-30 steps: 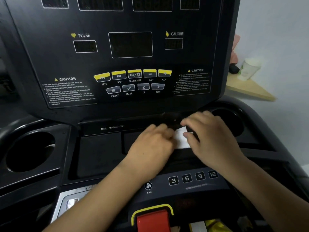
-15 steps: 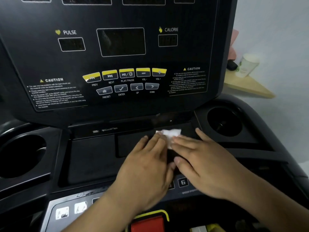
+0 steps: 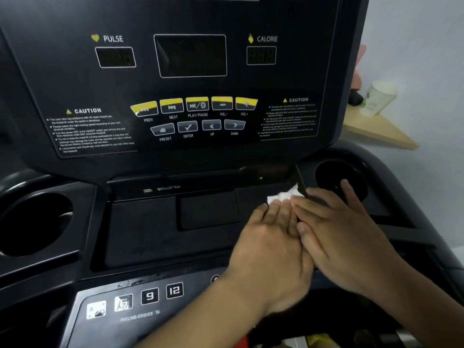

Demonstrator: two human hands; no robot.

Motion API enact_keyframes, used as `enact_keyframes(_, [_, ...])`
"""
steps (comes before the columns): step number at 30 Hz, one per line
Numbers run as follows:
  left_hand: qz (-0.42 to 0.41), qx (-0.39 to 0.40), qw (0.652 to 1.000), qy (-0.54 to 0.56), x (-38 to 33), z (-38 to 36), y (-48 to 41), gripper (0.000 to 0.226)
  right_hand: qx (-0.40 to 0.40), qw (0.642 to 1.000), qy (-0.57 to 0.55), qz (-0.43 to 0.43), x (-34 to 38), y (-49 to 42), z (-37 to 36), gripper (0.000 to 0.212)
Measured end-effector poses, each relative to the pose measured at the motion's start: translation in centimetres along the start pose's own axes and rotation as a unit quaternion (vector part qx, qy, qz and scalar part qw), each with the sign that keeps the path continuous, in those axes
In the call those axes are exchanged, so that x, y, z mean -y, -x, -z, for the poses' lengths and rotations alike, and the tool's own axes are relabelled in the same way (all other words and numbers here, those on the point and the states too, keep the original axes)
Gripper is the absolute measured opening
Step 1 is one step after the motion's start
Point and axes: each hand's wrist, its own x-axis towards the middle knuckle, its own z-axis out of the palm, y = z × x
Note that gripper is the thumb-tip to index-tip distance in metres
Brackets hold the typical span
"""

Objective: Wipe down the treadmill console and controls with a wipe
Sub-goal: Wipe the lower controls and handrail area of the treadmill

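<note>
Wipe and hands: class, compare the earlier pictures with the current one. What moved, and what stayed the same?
The white wipe slid right along the console tray, from its middle to the end beside the right cup holder. The left hand and right hand moved with it; right fingers now reach the holder's edge. Unchanged: both hands stay on the wipe.

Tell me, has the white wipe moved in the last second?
Yes. The wipe has slid right along the tray, now reaching the wall of the right cup holder.

Flat left hand (image 3: 271, 247) and right hand (image 3: 346, 237) touch wipe (image 3: 281, 195).
</note>
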Motion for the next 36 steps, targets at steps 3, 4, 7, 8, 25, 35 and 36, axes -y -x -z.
enact_keyframes(3, [0.004,0.006,1.000,-0.015,0.2,0.3,-0.6,0.066,0.015,1.000,0.018,0.004,-0.3,-0.4,0.1,0.058])
enact_keyframes(4, [0.012,0.014,0.999,-0.027,0.7,0.6,-1.2,0.064,0.034,0.999,0.017,-0.006,-0.4,-1.2,0.4,0.062])
enact_keyframes(7, [0.026,0.031,0.999,-0.031,1.8,1.3,-2.5,0.061,0.054,0.998,0.023,-0.033,-0.3,-2.8,0.8,0.065])
enact_keyframes(8, [0.023,0.028,0.999,-0.018,1.8,1.3,-2.5,0.061,0.049,0.998,0.019,-0.038,-0.2,-2.6,0.9,0.065])
enact_keyframes(25, [0.041,-0.073,0.993,0.084,1.7,1.9,5.2,0.039,-0.014,0.992,-0.123,-0.001,5.3,1.5,1.5,0.025])
enact_keyframes(35, [0.123,-0.071,0.983,0.118,1.6,1.7,7.1,0.041,-0.051,0.990,-0.100,0.090,5.3,1.2,0.4,0.055])
enact_keyframes(36, [0.123,-0.081,0.981,0.130,0.7,1.6,6.3,0.039,-0.051,0.991,-0.093,0.081,4.2,1.4,0.5,0.054])
